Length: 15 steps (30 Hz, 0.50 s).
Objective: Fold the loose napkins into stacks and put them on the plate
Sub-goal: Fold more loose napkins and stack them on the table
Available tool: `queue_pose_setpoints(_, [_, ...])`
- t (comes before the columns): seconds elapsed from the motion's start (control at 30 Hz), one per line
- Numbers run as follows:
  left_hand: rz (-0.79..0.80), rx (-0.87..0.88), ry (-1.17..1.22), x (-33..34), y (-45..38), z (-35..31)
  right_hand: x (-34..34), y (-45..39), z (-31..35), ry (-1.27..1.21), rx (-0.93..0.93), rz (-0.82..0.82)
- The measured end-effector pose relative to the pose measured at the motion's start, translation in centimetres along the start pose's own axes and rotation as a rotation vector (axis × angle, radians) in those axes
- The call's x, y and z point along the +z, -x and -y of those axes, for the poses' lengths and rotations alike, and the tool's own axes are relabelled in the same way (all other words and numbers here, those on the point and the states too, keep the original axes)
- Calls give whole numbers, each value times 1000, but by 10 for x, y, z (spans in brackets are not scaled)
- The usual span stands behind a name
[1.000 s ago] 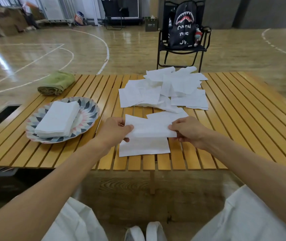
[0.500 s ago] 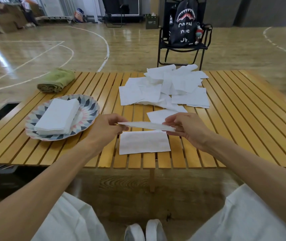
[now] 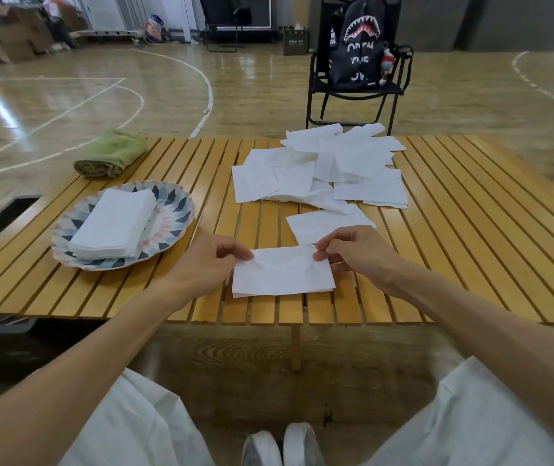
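White folded paper napkin (image 3: pixel 282 275) lying flat on counter; left hand (image 3: pixel 201 264) & right hand (image 3: pixel 353 252) each pinching its top corners in narrow grip.

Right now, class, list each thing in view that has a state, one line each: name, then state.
Folded napkin: lying flat near the table's front edge, far corners pinched.
Left hand: pinching the left corner.
Right hand: pinching the right corner.
Plate: holding a folded stack.
Loose napkins: unfolded, heaped.
Green towel: rolled up.
Backpack: upright on the chair.
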<state>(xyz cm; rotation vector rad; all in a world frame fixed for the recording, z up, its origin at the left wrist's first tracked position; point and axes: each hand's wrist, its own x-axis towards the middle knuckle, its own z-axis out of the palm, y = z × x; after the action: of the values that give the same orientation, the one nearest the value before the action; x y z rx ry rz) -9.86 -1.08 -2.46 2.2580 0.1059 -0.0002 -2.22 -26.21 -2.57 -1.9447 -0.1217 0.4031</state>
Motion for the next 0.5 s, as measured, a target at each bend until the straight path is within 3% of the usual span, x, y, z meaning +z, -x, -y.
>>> queue_pose_setpoints(0.33, [21,61,-113,5,-9,8,5,-7,-1,102,-43,-22])
queue_pose_setpoints(0.5, [-49,76,-342,8,-10,10,3,-9,-5,262,-131,-26])
